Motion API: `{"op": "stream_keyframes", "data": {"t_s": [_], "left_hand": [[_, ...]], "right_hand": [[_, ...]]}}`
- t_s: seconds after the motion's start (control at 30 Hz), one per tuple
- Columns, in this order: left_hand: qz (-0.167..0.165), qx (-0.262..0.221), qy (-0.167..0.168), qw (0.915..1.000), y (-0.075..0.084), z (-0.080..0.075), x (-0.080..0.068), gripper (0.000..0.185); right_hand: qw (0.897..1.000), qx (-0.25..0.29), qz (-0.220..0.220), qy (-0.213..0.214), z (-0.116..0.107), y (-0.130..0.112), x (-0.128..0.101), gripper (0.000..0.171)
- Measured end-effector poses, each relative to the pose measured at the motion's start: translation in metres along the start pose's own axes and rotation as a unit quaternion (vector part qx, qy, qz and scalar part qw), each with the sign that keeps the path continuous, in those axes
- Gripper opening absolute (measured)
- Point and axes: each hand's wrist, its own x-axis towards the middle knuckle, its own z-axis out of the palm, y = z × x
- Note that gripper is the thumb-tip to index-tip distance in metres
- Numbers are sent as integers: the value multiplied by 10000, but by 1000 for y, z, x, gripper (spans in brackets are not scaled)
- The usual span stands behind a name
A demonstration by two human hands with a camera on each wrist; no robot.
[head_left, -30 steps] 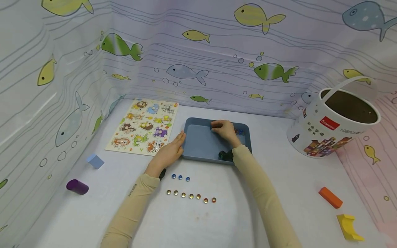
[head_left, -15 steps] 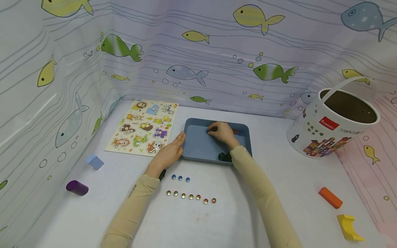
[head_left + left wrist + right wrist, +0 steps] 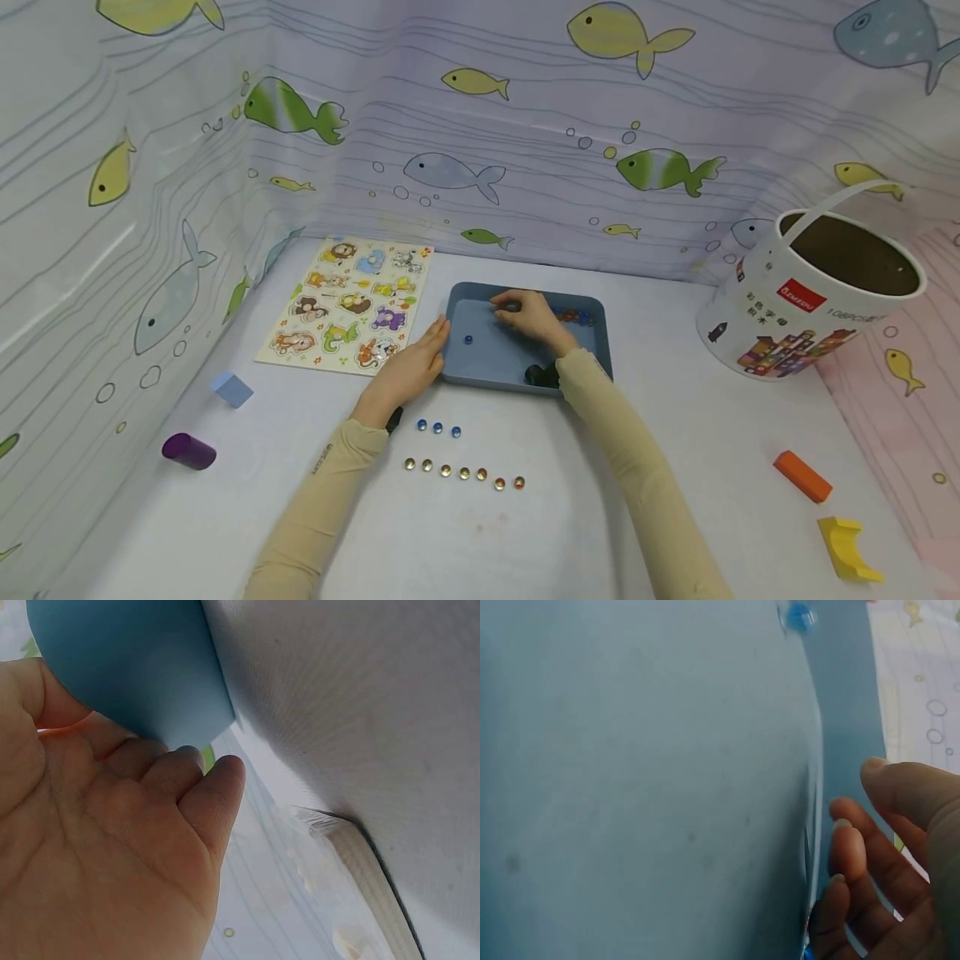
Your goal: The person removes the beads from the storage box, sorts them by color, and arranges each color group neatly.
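A grey-blue tray lies on the white tabletop. My left hand rests with extended fingers against its left side; in the left wrist view the fingers touch the tray's outer wall. Over the tray's back half is my right hand, fingers loosely bent. The right wrist view shows nothing between thumb and fingers. One blue glass marble lies alone on the tray floor, left of the right hand. Several red and blue marbles are gathered in the back right corner, partly hidden by that hand.
In front of the tray are a row of blue marbles and a longer amber row. An animal puzzle board lies left. Blocks lie at both sides: light blue, purple, orange, yellow. A white bucket stands right.
Half a second ago my right hand pinched a blue marble; now that hand has let go and a blue marble lies further left on the tray floor. The left hand stays put.
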Motion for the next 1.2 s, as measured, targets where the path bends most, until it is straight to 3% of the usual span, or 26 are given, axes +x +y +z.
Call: {"op": "stream_keyframes", "data": {"t_s": [0.27, 0.43, 0.73, 1.03, 1.2], "left_hand": [[-2, 67, 16, 10000, -1, -1, 1, 57], [-66, 44, -14, 10000, -2, -1, 1, 58], [-25, 26, 7, 10000, -1, -1, 3, 57], [-13, -10, 35, 10000, 0, -1, 3, 57], [25, 15, 78, 10000, -1, 1, 3, 57]], "right_hand": [[9977, 57, 264, -622, -2, -8, 0, 38], [9916, 313, 185, -1239, 0, -15, 1, 38], [9717, 438, 29, -2319, 0, -24, -2, 37], [9376, 769, -31, -3391, 8, -40, -18, 35], [9359, 550, -241, -3470, 23, -47, -23, 31]]}}
